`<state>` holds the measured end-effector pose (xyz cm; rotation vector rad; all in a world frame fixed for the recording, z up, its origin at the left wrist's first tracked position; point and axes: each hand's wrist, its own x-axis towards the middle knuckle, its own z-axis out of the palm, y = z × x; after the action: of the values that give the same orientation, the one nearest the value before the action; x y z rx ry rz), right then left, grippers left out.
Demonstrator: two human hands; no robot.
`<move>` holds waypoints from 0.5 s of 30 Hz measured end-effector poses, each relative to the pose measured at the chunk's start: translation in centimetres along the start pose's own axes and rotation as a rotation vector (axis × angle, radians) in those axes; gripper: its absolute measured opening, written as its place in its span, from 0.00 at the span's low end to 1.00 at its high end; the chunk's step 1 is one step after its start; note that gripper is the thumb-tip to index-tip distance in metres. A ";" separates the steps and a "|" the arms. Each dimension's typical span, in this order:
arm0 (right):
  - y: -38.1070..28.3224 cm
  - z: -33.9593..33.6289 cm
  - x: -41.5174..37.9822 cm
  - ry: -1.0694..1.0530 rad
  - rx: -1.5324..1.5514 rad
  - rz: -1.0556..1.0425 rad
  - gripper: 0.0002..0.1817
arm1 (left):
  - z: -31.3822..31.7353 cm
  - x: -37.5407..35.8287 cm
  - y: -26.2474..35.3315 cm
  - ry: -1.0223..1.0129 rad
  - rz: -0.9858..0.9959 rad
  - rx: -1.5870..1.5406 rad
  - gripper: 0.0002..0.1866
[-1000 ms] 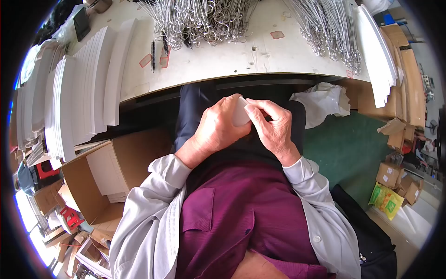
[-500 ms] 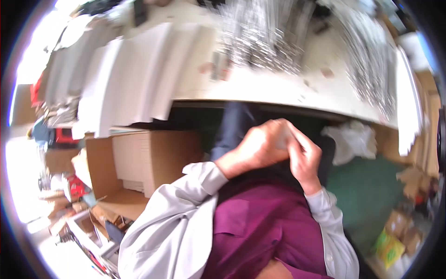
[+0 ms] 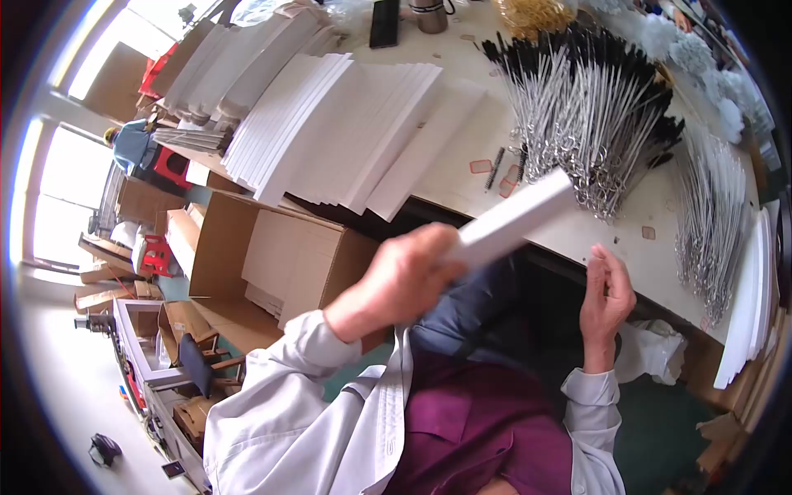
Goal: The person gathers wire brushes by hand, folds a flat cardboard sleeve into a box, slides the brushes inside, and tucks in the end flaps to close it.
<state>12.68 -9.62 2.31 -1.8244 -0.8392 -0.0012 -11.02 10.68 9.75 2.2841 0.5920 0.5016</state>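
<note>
Head view | left hand [image 3: 404,276] grips near end of long white rectangular box [image 3: 520,216] | axis slants forward-right | right hand [image 3: 606,304] apart, empty

Bright daylight, glaring left-side windows [image 3: 70,227], fisheye curvature, black corners

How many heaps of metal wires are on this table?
2. The black-tipped heap is near the middle of the table, beyond the right hand; the other heap lies farther right. Smaller ones could be hidden.
</note>
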 end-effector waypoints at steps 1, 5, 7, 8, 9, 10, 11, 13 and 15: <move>0.2 -0.3 0.6 0.027 -0.103 -0.068 0.11 | -1.9 0.5 -0.2 0.110 0.013 0.104 0.15; 4.3 0.1 1.7 0.080 -0.048 0.047 0.10 | -8.6 4.5 -5.0 0.272 -0.018 0.522 0.15; 5.0 0.5 2.0 0.106 -0.051 0.045 0.08 | -10.9 6.7 -9.4 0.318 -0.085 0.643 0.16; 4.9 0.7 2.1 0.121 -0.088 -0.013 0.07 | -11.8 7.5 -11.2 0.338 -0.081 0.685 0.16; 4.7 0.8 2.2 0.138 -0.126 -0.068 0.06 | -12.5 8.2 -12.5 0.355 -0.074 0.724 0.15; 4.4 1.0 2.2 0.161 -0.128 -0.083 0.05 | -13.0 8.8 -12.9 0.313 -0.127 0.856 0.15; 4.3 1.1 2.3 0.167 -0.138 -0.078 0.05 | -13.3 9.2 -13.4 0.269 -0.182 0.983 0.16; 4.4 1.0 2.2 0.177 -0.180 -0.158 0.04 | -13.5 9.4 -16.3 0.209 -0.211 1.114 0.20; 4.5 0.9 2.2 0.177 -0.201 -0.158 0.04 | -12.8 9.2 -16.7 0.315 -0.216 1.185 0.22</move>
<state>16.46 -8.51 -0.94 -1.9066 -0.8796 -0.3541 -14.47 33.31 8.00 3.1660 1.5977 0.4577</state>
